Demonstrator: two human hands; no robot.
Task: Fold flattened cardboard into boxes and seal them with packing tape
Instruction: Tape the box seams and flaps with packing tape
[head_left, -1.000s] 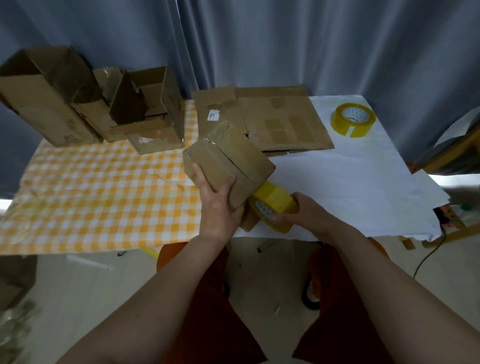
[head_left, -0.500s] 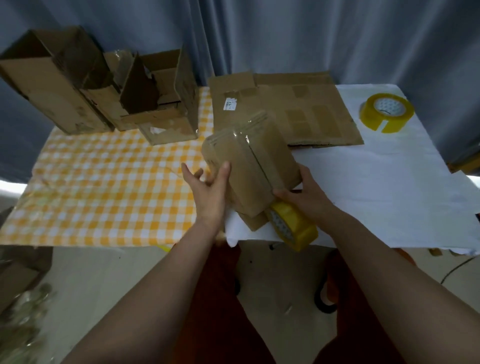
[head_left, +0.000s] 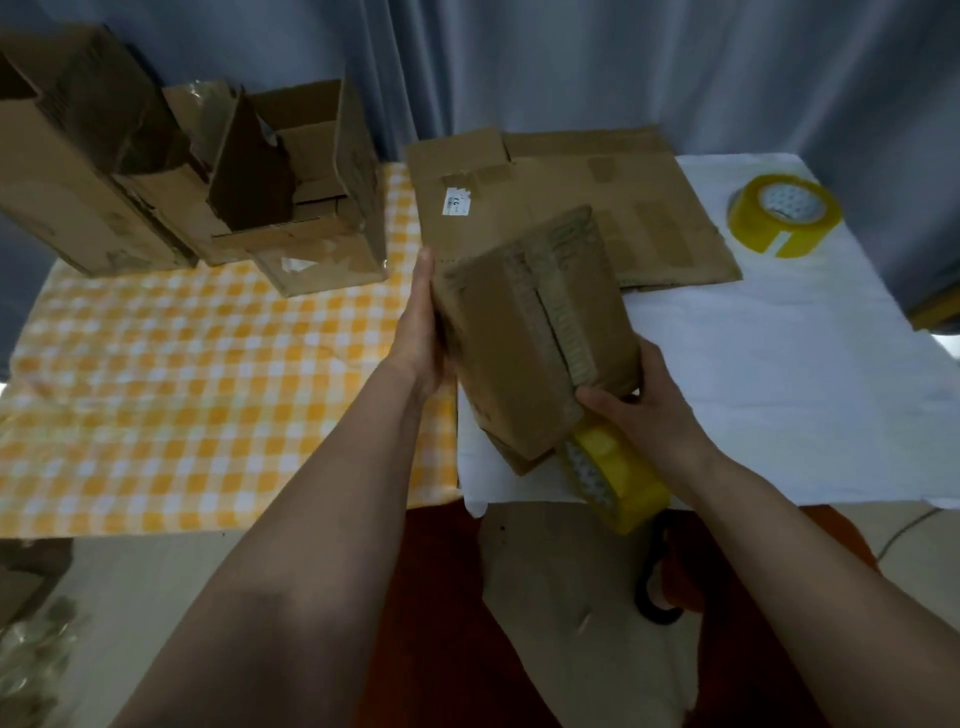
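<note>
From my remote seat, the checked cloth lies open at front left; the open boxes wall off its far edge; the flat cardboard covers the far middle; the box, between my left hand and right hand, blocks the centre; a tape roll crowds the near edge; the white sheet offers passage right, short of the far tape roll.

Yellow checked tablecloth, grey curtain

table | checked cloth, white sheet | open boxes, flat cardboard, tape roll
</note>
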